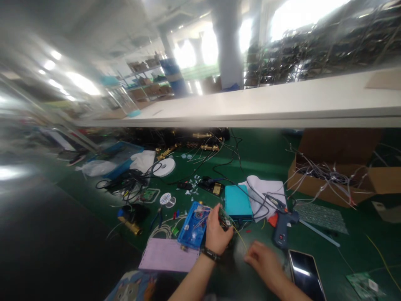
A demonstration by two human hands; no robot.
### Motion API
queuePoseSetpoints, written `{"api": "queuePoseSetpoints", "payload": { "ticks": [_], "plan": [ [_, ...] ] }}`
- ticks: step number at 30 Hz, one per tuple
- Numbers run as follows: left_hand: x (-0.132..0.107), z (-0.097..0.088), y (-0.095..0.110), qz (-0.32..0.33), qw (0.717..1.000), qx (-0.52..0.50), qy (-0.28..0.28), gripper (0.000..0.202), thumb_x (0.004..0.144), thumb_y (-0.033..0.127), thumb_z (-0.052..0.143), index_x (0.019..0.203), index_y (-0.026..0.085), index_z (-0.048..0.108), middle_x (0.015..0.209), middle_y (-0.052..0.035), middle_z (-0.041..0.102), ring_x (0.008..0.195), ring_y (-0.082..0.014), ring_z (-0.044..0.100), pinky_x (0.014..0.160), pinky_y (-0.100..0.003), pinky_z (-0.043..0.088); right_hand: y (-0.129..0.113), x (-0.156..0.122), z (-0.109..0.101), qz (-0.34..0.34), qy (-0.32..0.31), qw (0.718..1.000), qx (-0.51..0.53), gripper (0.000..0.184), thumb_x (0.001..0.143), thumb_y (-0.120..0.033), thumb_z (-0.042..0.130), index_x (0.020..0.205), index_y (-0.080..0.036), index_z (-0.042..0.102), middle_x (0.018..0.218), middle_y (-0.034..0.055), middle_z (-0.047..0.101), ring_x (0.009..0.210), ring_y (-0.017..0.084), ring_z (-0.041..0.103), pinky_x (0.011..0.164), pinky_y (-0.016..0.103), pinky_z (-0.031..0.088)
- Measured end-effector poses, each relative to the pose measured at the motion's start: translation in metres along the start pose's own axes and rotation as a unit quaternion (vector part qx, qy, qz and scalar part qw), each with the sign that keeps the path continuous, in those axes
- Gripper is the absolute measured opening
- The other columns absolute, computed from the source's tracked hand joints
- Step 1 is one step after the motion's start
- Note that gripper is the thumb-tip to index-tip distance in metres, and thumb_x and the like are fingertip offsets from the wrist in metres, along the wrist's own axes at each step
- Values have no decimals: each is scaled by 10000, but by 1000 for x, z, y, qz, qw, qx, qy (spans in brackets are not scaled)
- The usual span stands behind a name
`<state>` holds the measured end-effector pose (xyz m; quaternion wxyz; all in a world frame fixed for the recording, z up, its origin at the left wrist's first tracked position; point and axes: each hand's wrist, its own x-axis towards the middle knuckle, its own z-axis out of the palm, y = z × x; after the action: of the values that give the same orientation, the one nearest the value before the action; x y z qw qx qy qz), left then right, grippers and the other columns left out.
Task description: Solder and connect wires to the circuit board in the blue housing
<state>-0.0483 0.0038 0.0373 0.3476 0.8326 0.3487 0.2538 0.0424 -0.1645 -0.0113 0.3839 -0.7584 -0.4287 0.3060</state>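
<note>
1. Circuit board [224,218], one, green: held up over the near side of the table [90,196], beside the enclosure.
2. Left hand [217,232], wristband on: grasping the board by its edges, thumb and fingers on opposite sides.
3. Yellow wire [241,238], one: runs from the board towards the near edge; appears attached at the board, though the joint is too blurred to confirm.
4. Right hand [263,261]: thumb and fingers drawn together, seemingly pinching the wire's lower end.
5. Blue plastic enclosure [190,234]: open, loose wires inside, near edge, by the pink sheet [171,255].
6. Hot glue gun [282,230]: lying right of the hands, out of use.
7. Second circuit board [365,285]: near right corner, untouched.
8. Stage, by judgement: partway. Wire apparently on the board; board outside the enclosure, enclosure uncovered.
</note>
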Motion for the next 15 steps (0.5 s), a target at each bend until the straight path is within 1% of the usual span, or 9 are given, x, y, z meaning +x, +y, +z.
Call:
{"api": "queuePoseSetpoints", "payload": {
  "ticks": [1, 3, 5, 6, 8, 10, 12, 15],
  "plan": [
    [-5, -11, -5, -15, 998, -64, -16, 774, 631, 134, 635, 1330, 188, 308, 1332, -127, 417, 1255, -271, 364, 1062, -462, 272, -11, -4, -2, -21, -10, 1000, -4, 134, 779, -211, 621, 668, -171, 557, 729, -5, 554, 700, 139, 516, 629, 234, 320],
    [-17, -34, -17, -51, 978, -195, -49, 763, 666, 128, 624, 1340, 203, 274, 1367, -124, 380, 1275, -250, 353, 1060, -432, 305, -32, -9, -3, -63, -36, 997, -4, 113, 784, -191, 625, 693, -183, 560, 762, -14, 552, 734, 133, 508, 649, 234, 306],
    [-29, -55, -26, -80, 950, -296, -58, 742, 704, 143, 622, 1343, 221, 252, 1403, -126, 330, 1302, -247, 315, 1052, -411, 332, -49, -11, -1, -107, -68, 992, -7, 108, 779, -180, 639, 707, -191, 558, 777, -22, 553, 757, 130, 502, 657, 233, 295],
    [-34, -64, -29, -89, 939, -328, -55, 738, 716, 156, 627, 1344, 230, 247, 1415, -125, 311, 1310, -250, 299, 1048, -405, 339, -56, -11, 1, -134, -85, 987, -17, 113, 782, -188, 641, 712, -191, 553, 783, -22, 554, 763, 131, 500, 657, 234, 292],
    [-43, -80, -32, -93, 925, -366, -47, 753, 715, 178, 651, 1346, 240, 245, 1424, -127, 295, 1311, -262, 295, 1041, -399, 351, -66, -11, 6, -183, -117, 975, -49, 130, 803, -223, 634, 720, -186, 540, 792, -16, 553, 765, 134, 496, 650, 238, 289],
    [-49, -92, -34, -93, 919, -381, -42, 783, 696, 195, 681, 1350, 238, 252, 1422, -132, 300, 1295, -275, 320, 1032, -397, 363, -72, -11, 12, -213, -139, 964, -72, 154, 826, -259, 616, 721, -181, 534, 788, -11, 547, 749, 133, 494, 634, 240, 289],
    [-52, -101, -34, -100, 917, -384, -38, 814, 674, 220, 706, 1355, 237, 259, 1416, -133, 315, 1280, -284, 344, 1018, -392, 380, -76, -12, 18, -222, -151, 961, -74, 161, 830, -271, 612, 717, -181, 539, 779, -9, 543, 739, 134, 493, 627, 241, 290],
    [-54, -106, -34, -112, 917, -383, -30, 837, 647, 247, 732, 1352, 242, 282, 1408, -120, 336, 1277, -288, 347, 1010, -381, 391, -78, -12, 21, -229, -161, 957, -74, 152, 830, -258, 609, 711, -180, 556, 770, -3, 544, 744, 139, 501, 636, 242, 303]
  ]
}}
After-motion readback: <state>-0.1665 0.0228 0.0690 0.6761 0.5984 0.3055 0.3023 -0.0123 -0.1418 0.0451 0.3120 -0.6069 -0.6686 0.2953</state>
